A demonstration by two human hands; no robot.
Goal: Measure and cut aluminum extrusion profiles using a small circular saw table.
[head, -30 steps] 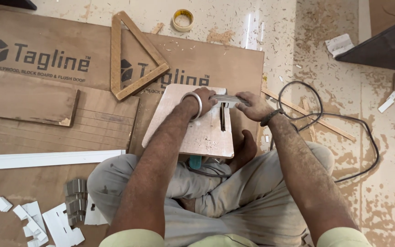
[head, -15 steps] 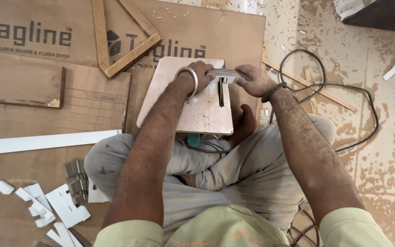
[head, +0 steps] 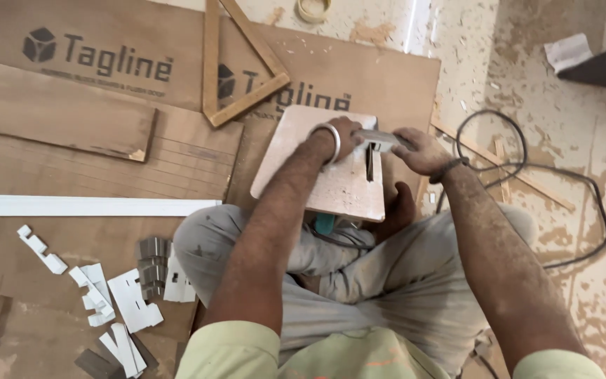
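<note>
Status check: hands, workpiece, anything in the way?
Left hand and right hand both gripping a grey strip over the slotted board. Black cable coiled to the right, clear of it.

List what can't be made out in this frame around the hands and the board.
- Head view: metal piece between left hand and right hand; fingers cover most of it, so its shape and kind are unclear.
- Teal object: hidden under the board and by the legs.
- Cable: its near end runs behind the right arm.
- Wooden triangle: its top is cut off by the upper edge.
</note>
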